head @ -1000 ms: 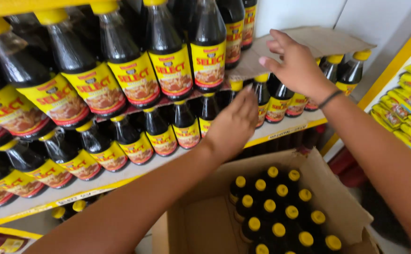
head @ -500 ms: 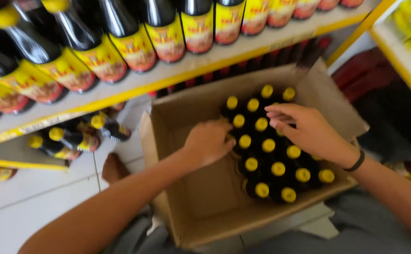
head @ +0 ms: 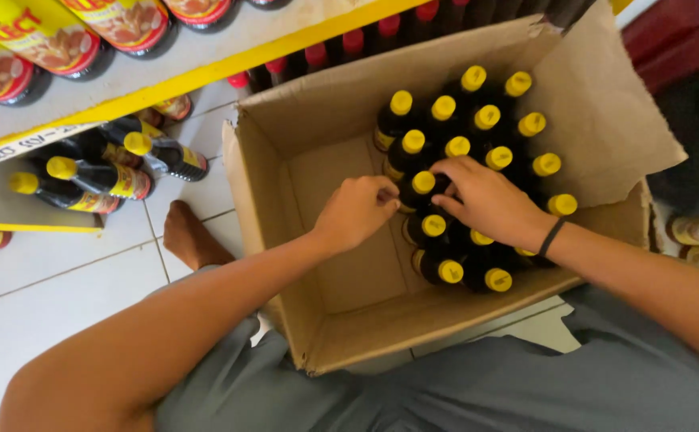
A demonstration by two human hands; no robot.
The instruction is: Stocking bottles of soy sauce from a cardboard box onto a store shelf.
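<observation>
While both hands are down inside the cardboard box [head: 317,112] in the middle of the frame, the left hand [head: 356,212] is curled, its fingertips pinching at the yellow-capped bottle [head: 418,190] just beside it. The right hand [head: 485,200] lies flat, fingers a little spread, on the tops of the dark bottles [head: 477,120] on the same bottle's other side. A black band [head: 551,237] goes around the right wrist.

The bottles stand upright, packed close, and fill the right part of the box. The left part of the box floor [head: 349,272] is bare, so there is room there. The box flap [head: 605,104] sticks out at the upper right.

At the upper left, a yellow shelf edge [head: 205,76] hangs over the box's far corner. Under it, more bottles [head: 101,172] lie on their sides. A bare foot [head: 189,236] rests on the white tile floor [head: 45,296] at the left.
</observation>
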